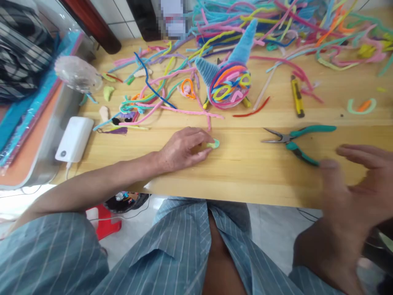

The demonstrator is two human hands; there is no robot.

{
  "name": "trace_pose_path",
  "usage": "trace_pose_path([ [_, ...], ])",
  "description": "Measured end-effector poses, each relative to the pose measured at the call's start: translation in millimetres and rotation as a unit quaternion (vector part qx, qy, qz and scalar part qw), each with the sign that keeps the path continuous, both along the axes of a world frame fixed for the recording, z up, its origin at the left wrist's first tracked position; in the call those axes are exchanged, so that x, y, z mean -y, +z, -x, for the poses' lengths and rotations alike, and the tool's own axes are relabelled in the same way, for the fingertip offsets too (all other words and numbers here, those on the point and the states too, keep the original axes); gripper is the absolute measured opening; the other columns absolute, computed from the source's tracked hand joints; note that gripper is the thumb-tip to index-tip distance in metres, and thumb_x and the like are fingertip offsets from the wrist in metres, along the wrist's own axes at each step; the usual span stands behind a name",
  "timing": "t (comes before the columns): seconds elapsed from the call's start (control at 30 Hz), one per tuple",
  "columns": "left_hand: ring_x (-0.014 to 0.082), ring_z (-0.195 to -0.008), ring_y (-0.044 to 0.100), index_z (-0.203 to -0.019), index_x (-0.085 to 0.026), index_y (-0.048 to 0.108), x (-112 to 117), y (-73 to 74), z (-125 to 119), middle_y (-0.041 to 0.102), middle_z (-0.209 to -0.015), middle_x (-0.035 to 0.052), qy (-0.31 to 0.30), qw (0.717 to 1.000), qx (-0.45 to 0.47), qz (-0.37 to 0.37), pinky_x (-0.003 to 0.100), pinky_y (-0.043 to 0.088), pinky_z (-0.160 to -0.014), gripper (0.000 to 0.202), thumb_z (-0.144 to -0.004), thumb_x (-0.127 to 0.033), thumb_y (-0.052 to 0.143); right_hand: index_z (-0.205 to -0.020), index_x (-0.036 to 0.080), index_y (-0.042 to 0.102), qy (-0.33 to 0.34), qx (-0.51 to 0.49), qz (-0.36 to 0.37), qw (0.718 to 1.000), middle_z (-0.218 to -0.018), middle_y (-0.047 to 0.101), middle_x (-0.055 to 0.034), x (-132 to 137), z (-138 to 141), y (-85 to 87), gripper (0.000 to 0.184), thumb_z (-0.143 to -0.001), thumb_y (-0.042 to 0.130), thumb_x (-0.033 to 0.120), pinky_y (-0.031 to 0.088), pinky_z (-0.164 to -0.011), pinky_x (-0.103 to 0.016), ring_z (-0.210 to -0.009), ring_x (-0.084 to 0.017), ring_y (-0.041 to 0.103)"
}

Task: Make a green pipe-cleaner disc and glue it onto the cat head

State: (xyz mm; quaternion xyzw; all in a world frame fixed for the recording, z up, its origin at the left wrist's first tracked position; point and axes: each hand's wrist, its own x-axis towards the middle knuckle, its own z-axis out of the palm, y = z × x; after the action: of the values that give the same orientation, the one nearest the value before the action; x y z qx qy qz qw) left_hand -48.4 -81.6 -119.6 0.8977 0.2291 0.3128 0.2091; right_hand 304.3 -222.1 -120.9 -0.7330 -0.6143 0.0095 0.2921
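Observation:
My left hand [183,148] rests on the wooden table [245,172], its fingers closed around a small pale-green curled pipe-cleaner piece [214,144] that pokes out at the fingertips. My right hand [357,186] hovers low at the table's near right edge, fingers spread, holding nothing, blurred by motion. Teal-handled pliers [294,140] lie just left of its fingertips. Beyond my left hand stands a round pipe-cleaner figure with two blue cones [229,78].
Several loose colourful pipe cleaners [276,24] cover the back of the table. A yellow utility knife [297,96] lies at centre right, a white power bank [74,138] at the left edge. Folded cloth and a bin sit further left.

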Motion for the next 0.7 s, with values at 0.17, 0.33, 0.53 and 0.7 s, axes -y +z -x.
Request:
trace_pose_path([
  [0.17, 0.0129, -0.077, 0.073, -0.106, -0.019, 0.075, 9, 0.1, -8, 0.082, -0.097, 0.0061, 0.023, 0.995, 0.039, 0.090, 0.026, 0.060, -0.074, 0.014, -0.103, -0.033, 0.073, -0.115, 0.038, 0.069, 0.211, -0.107, 0.032, 0.971, -0.119, 0.080, -0.0064, -25, 51, 31.6, 0.013, -0.103, 0.068, 0.034, 0.057, -0.106, -0.059, -0.117, -0.035, 0.076],
  [0.33, 0.0107, -0.069, 0.064, -0.095, -0.017, 0.070, 15, 1.2, -18, 0.074, -0.083, 0.0016, 0.069, 0.962, 0.104, 0.244, 0.024, 0.053, -0.065, 0.031, -0.097, -0.046, 0.083, -0.116, 0.035, 0.076, 0.301, -0.048, 0.062, 0.950, -0.116, 0.082, -0.0087, -60, 89, 44.7, 0.020, -0.107, 0.060, 0.041, 0.059, -0.100, -0.058, -0.113, -0.036, 0.078],
  [0.53, 0.0112, -0.068, 0.063, -0.091, -0.016, 0.067, 16, 8.0, -21, 0.068, -0.075, 0.0000, 0.052, 0.903, 0.168, 0.392, 0.023, 0.053, -0.064, 0.042, -0.093, -0.053, 0.086, -0.112, 0.029, 0.076, 0.349, 0.040, -0.028, 0.936, -0.104, 0.084, -0.0054, -76, 109, 33.9, 0.015, -0.108, 0.062, 0.032, 0.062, -0.089, -0.044, -0.102, -0.028, 0.080],
  [0.7, 0.0106, -0.070, 0.064, -0.092, -0.015, 0.068, 18, 9.8, -17, 0.070, -0.077, 0.0004, 0.036, 0.888, 0.168, 0.426, 0.021, 0.052, -0.067, 0.020, -0.094, -0.031, 0.080, -0.110, 0.025, 0.074, 0.361, 0.084, -0.113, 0.922, -0.095, 0.084, -0.0039, -79, 113, 27.7, 0.009, -0.103, 0.071, 0.020, 0.062, -0.079, -0.038, -0.089, -0.024, 0.080],
])
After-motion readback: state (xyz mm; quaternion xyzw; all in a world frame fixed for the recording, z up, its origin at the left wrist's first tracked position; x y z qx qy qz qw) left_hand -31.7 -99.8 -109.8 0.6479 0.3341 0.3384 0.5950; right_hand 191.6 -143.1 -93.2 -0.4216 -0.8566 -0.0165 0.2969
